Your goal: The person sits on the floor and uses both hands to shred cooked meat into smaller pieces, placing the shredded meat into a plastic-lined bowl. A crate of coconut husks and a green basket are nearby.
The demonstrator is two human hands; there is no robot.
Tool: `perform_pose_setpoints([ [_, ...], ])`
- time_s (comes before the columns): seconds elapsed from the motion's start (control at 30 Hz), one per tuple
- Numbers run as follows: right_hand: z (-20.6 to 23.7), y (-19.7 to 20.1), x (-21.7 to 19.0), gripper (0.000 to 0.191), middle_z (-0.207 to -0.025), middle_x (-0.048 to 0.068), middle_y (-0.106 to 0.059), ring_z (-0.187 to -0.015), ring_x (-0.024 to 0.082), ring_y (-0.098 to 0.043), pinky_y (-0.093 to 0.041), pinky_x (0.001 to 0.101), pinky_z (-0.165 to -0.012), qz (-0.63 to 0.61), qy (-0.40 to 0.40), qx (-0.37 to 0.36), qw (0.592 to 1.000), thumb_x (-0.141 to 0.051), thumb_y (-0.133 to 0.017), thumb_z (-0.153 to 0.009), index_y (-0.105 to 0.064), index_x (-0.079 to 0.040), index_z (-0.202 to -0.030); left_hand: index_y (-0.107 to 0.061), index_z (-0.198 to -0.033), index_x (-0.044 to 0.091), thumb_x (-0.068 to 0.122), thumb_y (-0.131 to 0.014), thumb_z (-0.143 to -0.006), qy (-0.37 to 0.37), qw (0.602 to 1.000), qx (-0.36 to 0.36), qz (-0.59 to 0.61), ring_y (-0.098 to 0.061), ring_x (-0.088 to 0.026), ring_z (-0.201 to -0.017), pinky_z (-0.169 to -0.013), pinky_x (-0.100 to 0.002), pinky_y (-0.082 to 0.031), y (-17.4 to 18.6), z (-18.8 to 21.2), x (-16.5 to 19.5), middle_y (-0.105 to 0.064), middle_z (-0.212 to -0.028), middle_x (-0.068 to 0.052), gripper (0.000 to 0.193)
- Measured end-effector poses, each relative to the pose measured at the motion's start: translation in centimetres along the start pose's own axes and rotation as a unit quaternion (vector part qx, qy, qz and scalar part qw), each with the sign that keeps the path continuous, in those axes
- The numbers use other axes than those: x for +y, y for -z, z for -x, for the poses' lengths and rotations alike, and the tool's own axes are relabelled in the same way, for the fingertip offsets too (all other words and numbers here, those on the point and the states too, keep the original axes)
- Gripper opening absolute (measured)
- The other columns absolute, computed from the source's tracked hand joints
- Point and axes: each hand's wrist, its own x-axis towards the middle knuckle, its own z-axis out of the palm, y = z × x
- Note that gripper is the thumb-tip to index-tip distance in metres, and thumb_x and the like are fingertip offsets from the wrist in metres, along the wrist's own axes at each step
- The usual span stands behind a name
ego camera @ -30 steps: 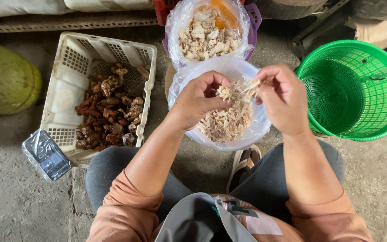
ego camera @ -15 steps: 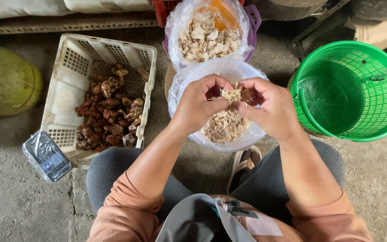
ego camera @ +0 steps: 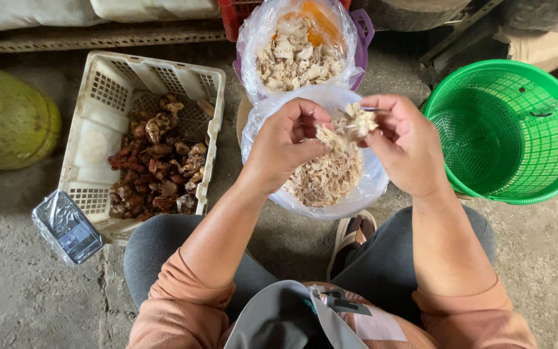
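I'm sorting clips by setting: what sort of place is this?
Probably an informal food-sorting spot, worked seated on a rough concrete floor. Signs: a white crate of brownish pieces, bag-lined bowls of pale shreds, an empty green basket.

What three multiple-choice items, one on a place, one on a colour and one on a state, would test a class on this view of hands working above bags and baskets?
1. Where does the white crate of brown pieces lie?
A. on the person's left
B. on the person's right
C. inside the round basket

2. What colour is the round basket?
A. red
B. green
C. blue

3. What do the hands do with the pale piece?
A. both lie flat on the floor
B. only the left hand touches it
C. both hold it above the near bag

Answers:
1 A: the crate sits beyond the left knee.
2 B: its mesh and rim are bright green.
3 C: the left hand and the right hand grip the piece over the bag's shredded contents.
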Motion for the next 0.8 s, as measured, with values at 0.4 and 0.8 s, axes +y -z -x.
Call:
perform_pose_setpoints([
  [0.4,1.1,-1.4,1.1,0.02,-0.093,0.004,-0.067,-0.08,0.007,-0.064,-0.053,0.0238,-0.071,0.227,0.067,0.002,0.972,0.003,-0.07,-0.086,-0.065,0.0,-0.105,-0.062,-0.111,0.0,-0.004,-0.07,-0.086,0.007,0.999,-0.003,-0.033,-0.059,-0.005,-0.078,-0.069,-0.021,-0.052,-1.1,0.1,-1.4,-0.06,-0.099,0.001,0.027],
  [0.8,0.5,0.2,-0.7,0.02,-0.096,0.001,-0.072,-0.081,0.006,-0.067,-0.053,0.0233,-0.071,0.167,0.049,-0.048,0.984,-0.01,-0.077,-0.094,-0.072,-0.004,-0.112,-0.062,-0.103,0.002,-0.004,-0.067,-0.087,-0.017,0.998,0.019,-0.065,-0.055,-0.003,-0.077,-0.066,-0.019,-0.047,-0.6,0.0,-0.9,-0.058,-0.092,0.003,0.018],
])
